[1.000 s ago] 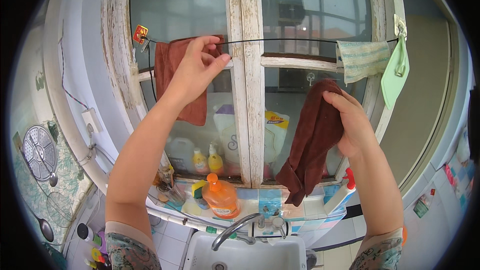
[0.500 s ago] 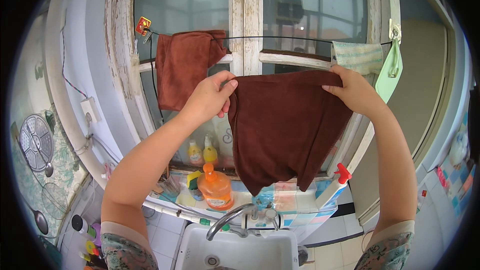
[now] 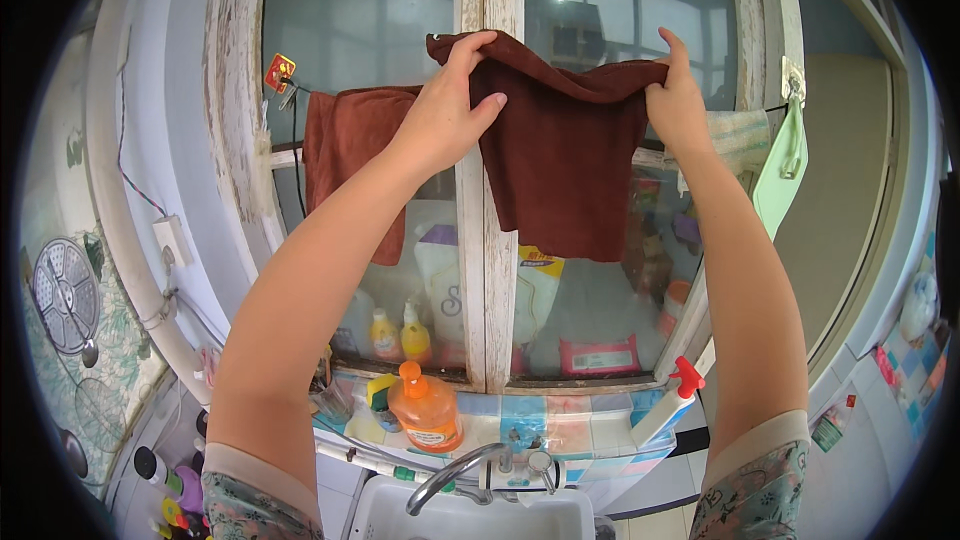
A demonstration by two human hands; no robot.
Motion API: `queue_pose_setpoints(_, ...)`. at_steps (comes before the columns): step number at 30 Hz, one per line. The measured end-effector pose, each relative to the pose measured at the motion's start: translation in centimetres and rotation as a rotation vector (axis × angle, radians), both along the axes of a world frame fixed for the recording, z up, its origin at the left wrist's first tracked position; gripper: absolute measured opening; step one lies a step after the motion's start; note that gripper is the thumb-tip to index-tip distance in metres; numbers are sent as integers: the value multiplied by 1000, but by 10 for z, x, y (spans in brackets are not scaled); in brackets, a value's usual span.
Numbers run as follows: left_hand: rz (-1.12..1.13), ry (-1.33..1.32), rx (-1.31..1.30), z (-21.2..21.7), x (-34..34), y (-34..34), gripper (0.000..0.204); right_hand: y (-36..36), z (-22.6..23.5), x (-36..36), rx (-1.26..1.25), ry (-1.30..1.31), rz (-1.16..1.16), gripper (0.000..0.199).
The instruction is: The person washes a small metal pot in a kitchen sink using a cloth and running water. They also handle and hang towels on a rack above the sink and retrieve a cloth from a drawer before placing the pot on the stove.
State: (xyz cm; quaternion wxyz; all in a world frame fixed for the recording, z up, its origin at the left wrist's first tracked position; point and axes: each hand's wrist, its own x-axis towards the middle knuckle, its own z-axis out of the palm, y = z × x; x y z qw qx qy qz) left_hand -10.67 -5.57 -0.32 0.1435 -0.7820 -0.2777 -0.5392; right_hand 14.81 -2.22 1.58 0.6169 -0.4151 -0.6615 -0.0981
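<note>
A dark brown cloth (image 3: 575, 170) hangs spread in front of the window, its top edge sagging in the middle. At its upper left, my left hand (image 3: 450, 105) has its fingers closed over the edge, with the thumb apart. My right hand (image 3: 680, 100) pinches the upper right corner, index finger pointing up. Behind my left forearm a reddish-brown cloth (image 3: 345, 140) hangs from the line. A striped pale towel (image 3: 738, 135) hangs by my right wrist. The dark cloth hides the middle of the line, so I cannot tell whether it lies over it.
Below stand an orange pump bottle (image 3: 427, 412), a sponge (image 3: 380, 390) and a red-topped spray bottle (image 3: 670, 400) on a tiled ledge. A curved faucet (image 3: 455, 475) arches over the white sink (image 3: 380, 512). A green board (image 3: 780, 160) hangs from a hook at right.
Both hands have risen with the dark brown cloth, bringing it up to the height of the line. Its lower edge has lifted away from the ledge, and the reddish-brown cloth hangs lower.
</note>
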Motion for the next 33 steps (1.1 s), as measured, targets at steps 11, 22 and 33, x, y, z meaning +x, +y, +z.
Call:
queue_pose_setpoints(11, 399, 278, -66, -8, 7, 21, 58, -4, 6, 13, -279, -275, -328, 88)
queue_pose_setpoints(22, 293, 350, -125, -4, -33, 11, 28, -6, 14, 25, -485, -471, -161, 30)
queue_pose_setpoints(33, 492, -54, -65, -47, -37, 29, 23, -16, -21, 30, -272, -662, -132, 21)
